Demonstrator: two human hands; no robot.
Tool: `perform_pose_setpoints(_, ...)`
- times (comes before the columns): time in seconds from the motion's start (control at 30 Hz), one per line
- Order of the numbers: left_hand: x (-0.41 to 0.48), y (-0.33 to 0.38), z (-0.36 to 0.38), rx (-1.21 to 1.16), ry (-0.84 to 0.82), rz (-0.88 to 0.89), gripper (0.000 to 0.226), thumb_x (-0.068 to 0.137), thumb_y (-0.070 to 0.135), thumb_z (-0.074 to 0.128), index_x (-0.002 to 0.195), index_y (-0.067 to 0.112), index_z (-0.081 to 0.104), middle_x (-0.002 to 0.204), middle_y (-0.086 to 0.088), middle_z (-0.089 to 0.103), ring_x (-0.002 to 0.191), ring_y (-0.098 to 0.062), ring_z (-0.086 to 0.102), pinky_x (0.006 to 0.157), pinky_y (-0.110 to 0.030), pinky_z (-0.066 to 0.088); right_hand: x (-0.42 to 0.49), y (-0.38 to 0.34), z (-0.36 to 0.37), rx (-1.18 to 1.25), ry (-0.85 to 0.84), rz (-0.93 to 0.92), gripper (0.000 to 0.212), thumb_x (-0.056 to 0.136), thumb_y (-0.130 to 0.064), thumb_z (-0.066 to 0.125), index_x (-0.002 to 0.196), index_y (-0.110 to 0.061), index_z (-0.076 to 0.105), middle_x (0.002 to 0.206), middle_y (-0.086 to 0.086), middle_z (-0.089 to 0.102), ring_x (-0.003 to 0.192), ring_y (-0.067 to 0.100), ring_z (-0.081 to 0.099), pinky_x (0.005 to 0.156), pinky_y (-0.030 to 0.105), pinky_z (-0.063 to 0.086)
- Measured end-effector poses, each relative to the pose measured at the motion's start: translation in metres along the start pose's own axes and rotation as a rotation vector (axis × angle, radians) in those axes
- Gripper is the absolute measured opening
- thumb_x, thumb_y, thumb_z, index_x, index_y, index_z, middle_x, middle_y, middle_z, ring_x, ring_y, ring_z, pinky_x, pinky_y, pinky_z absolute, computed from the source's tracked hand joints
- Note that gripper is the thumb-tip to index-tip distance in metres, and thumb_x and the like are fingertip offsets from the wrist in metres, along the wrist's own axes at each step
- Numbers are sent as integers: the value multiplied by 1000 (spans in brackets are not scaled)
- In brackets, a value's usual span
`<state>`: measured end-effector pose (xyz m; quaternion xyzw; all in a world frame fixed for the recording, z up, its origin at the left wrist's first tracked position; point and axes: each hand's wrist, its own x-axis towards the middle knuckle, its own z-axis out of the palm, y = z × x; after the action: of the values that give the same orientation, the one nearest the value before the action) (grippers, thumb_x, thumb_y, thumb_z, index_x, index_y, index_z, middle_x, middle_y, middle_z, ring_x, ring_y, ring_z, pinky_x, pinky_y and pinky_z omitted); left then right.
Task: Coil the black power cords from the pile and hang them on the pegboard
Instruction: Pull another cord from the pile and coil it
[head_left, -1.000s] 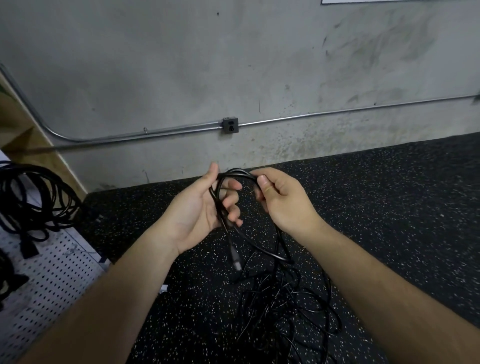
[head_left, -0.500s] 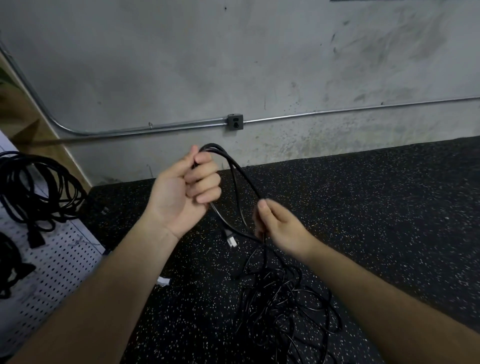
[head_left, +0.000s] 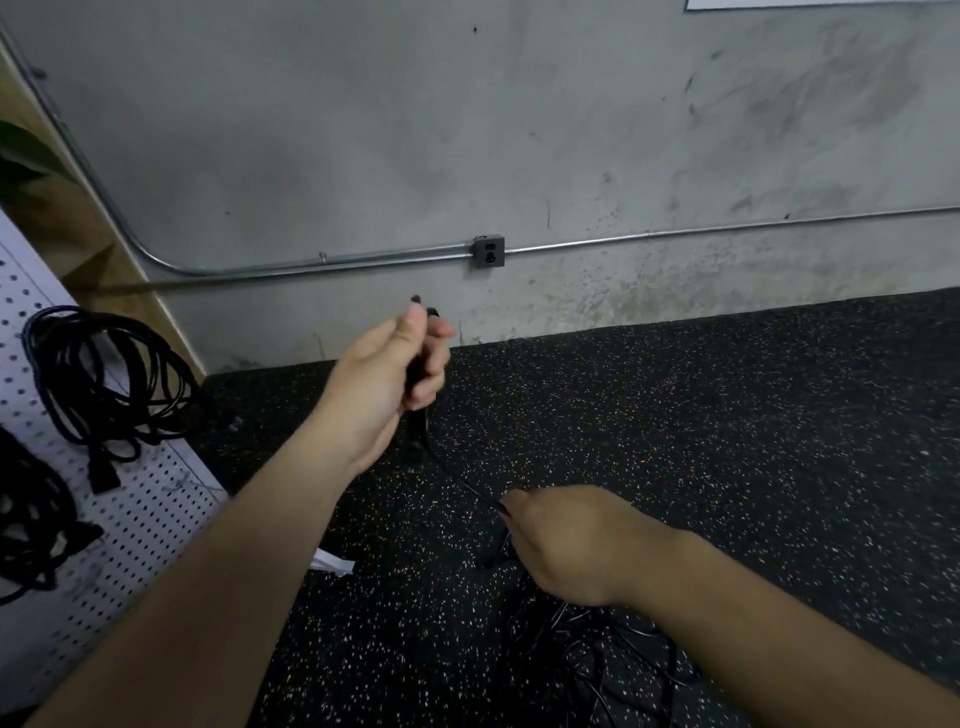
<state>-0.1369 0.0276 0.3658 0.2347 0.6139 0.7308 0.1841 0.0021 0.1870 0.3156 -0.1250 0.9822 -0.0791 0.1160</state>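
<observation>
- A stained grey concrete wall (head_left: 467, 130) filled the upper half of the frame.
- Below it, a black rubber floor (head_left: 727, 415) flecked with pale specks ran across the lower half.
- A white pegboard (head_left: 145, 519) slanted along the left edge, with a wooden panel (head_left: 78, 234) behind it at the upper left.
- A metal conduit (head_left: 623, 241) ran along the wall, curved up at the left, and passed through a small grey outlet box (head_left: 488, 251) near the centre.
- One coiled bundle (head_left: 98, 374) of black cord hung on the pegboard at mid-left, its plug dangling below. A second bundle (head_left: 31, 519) sat lower, cut off by the left edge.
- The pile (head_left: 597, 654) of loose black cords lay tangled on the floor at the lower centre-right, partly hidden by the right forearm.
- A single black cord (head_left: 457, 475) ran from the pile up to the left, stretched between the two hands at the centre of the frame.
- A small white scrap (head_left: 332, 563) lay on the floor beside the left forearm.
- The left hand (head_left: 387, 376) was raised at centre. Its fingers were curled round the gathered cord, with a short loop showing above the thumb and a length hanging below the palm.
- The right hand (head_left: 566, 540) was lower and to the right, just above the pile, back toward me. Its fingers were closed on the cord where it entered by the thumb.
</observation>
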Motion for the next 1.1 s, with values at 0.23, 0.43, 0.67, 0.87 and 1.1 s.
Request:
perform_pose_setpoints(0.23, -13, -19, 37, 591, -175, 3, 30, 107, 35, 42, 99, 15, 63, 80, 4, 73, 74, -10, 65, 66, -24, 49, -8, 2, -37, 47, 393, -10, 38, 101, -55, 48, 96, -22, 66, 86, -9, 66, 69, 11, 56, 63, 29, 44)
perform_pose_setpoints(0.43, -19, -25, 51, 366, -282, -196, 37, 103, 42, 46, 92, 13, 66, 54, 4, 44, 51, -13, 42, 52, -27, 41, -6, 19, -42, 531, 666, 60, 25, 81, -51, 72, 77, -27, 63, 71, -15, 64, 64, 4, 59, 61, 24, 48)
perform_pose_setpoints(0.67, -7, -4, 25, -110, -162, -288, 33, 98, 37, 53, 78, 11, 52, 52, 9, 22, 43, -8, 19, 43, -23, 26, -8, 58, -15, 1191, 558, 1, 33, 100, -36, 55, 94, -4, 55, 73, 4, 57, 72, 22, 56, 76, 42, 45)
perform_pose_setpoints(0.87, -6, 3, 11, -310, -273, -437, 37, 100, 41, 45, 72, 18, 52, 52, 11, 18, 42, -6, 14, 43, -21, 23, -5, 69, -10, 942, 681, 44, 17, 106, -23, 50, 91, -14, 56, 72, -3, 48, 66, 11, 44, 62, 29, 42)
perform_pose_setpoints(1.1, -3, 1, 19, -408, -226, -380, 37, 104, 40, 45, 75, 18, 54, 54, 11, 23, 41, -3, 19, 40, -18, 27, 8, 48, -4, 799, 672, 66, 11, 103, -28, 55, 93, -24, 57, 70, -8, 54, 58, 6, 45, 53, 29, 41)
